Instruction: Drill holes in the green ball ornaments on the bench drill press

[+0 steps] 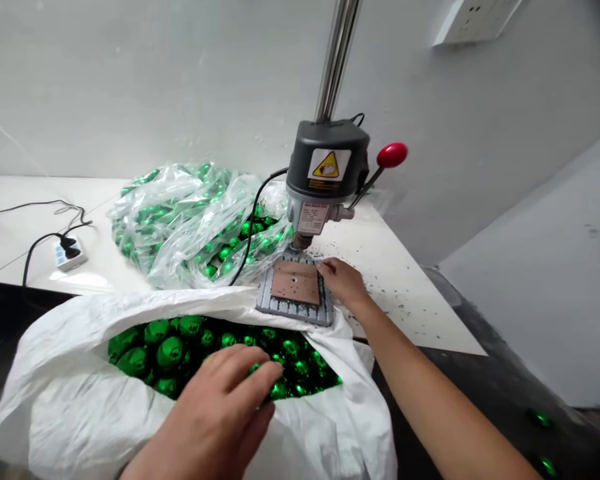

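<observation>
1. Your left hand (225, 400) is half-curled over the balls (170, 352) in the open sack (80, 413); I can't tell whether it holds one.
2. Your right hand (343, 281), fingers bunched, is beside the board (306, 275) under the drill (325, 160); its grip is hidden.
3. More balls fill the bag (180, 213) left of the drill.

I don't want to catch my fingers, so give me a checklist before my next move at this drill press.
1. Right hand well away from the drill press: not ok; it's beside the brown plate.
2. Brown plate clean: not ok; dark crumbs on it.
3. White sack open: ok; green balls show inside.
4. Red knob free: ok; neither hand on it.
5. Drill press switched off: cannot tell.
</observation>
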Demonstrator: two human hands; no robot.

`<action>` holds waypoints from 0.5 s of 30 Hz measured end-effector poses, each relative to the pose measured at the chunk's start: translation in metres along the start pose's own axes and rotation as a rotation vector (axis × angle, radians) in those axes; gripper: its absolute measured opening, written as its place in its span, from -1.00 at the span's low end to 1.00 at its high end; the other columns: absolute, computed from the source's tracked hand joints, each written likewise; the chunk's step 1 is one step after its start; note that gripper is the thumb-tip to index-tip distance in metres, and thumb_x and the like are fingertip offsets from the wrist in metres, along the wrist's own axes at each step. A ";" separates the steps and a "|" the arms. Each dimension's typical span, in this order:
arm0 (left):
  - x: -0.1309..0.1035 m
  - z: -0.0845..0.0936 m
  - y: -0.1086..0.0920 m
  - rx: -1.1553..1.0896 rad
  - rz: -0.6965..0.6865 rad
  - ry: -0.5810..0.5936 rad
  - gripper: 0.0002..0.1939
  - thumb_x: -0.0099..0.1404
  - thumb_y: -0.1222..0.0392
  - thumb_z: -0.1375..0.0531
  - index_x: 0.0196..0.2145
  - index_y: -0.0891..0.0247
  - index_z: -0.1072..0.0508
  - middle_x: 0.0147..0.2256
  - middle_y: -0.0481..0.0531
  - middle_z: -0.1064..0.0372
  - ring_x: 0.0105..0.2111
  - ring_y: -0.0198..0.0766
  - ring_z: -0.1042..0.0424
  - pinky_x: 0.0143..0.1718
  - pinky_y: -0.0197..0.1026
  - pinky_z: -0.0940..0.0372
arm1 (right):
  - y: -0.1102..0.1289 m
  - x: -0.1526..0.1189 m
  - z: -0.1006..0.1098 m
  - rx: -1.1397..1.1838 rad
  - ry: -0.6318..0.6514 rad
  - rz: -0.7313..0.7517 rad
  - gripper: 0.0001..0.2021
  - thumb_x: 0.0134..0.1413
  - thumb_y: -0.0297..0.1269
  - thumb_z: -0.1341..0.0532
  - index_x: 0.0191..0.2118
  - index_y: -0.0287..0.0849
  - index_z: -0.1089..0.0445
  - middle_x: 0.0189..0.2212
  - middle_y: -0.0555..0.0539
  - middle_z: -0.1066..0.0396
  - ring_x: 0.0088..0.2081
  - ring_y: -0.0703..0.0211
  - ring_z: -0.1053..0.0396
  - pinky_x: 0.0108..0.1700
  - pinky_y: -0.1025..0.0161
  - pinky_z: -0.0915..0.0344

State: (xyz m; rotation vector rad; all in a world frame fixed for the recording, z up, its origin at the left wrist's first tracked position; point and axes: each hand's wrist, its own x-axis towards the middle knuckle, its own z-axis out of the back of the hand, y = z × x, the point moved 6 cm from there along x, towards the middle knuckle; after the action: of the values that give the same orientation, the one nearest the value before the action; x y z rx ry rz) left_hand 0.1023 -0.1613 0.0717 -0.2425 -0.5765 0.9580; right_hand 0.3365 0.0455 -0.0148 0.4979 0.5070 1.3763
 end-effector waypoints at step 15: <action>0.055 -0.080 0.085 0.314 0.030 0.011 -0.64 0.23 0.44 -0.11 -0.03 0.24 -0.45 -0.04 0.15 -0.46 -0.02 -0.06 -0.42 0.06 0.11 -0.36 | 0.025 0.071 0.009 0.258 -0.233 0.219 -0.64 0.20 -0.06 -0.12 -0.09 -0.27 -0.35 -0.17 -0.09 -0.37 -0.14 0.31 -0.35 -0.05 0.23 -0.39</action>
State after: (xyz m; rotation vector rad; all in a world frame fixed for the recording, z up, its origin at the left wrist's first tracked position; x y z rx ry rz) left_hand 0.1122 -0.0638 -0.0123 0.0244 -0.4054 1.0603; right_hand 0.3310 0.1189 0.0044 0.9354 0.4507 1.4445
